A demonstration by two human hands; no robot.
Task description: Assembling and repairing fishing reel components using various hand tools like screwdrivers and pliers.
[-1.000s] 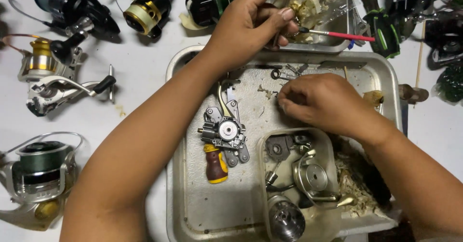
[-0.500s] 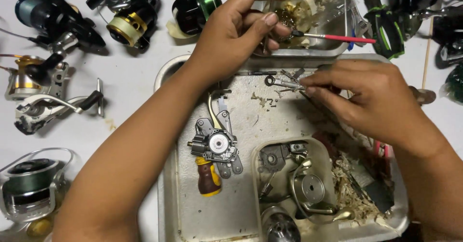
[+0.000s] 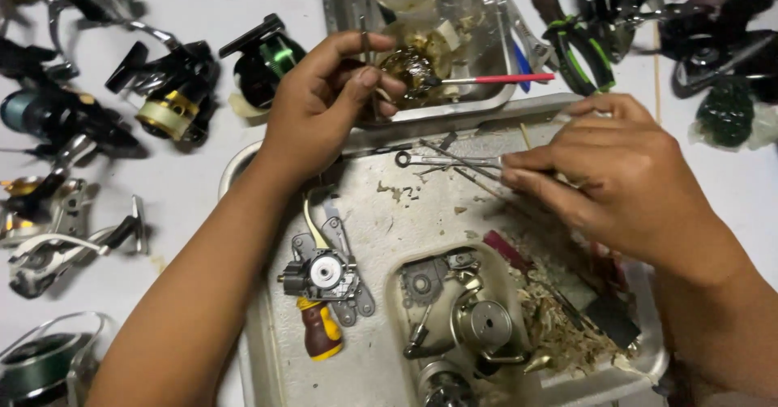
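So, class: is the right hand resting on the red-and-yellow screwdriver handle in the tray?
No. The right hand pinches thin metal tools near the tray's top edge; the screwdriver handle lies untouched, well apart.

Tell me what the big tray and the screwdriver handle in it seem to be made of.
Big grey rectangular tray: likely metal with a dull, scratched finish and soft glints at the rim. Red and yellow screwdriver handle: probably glossy plastic, judging by its bright, smooth colour.

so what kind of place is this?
Likely a fishing reel repair bench. Spinning reels lie around a metal tray holding a stripped reel body, loose reel parts and a screwdriver; the right hand picks at small metal tools.
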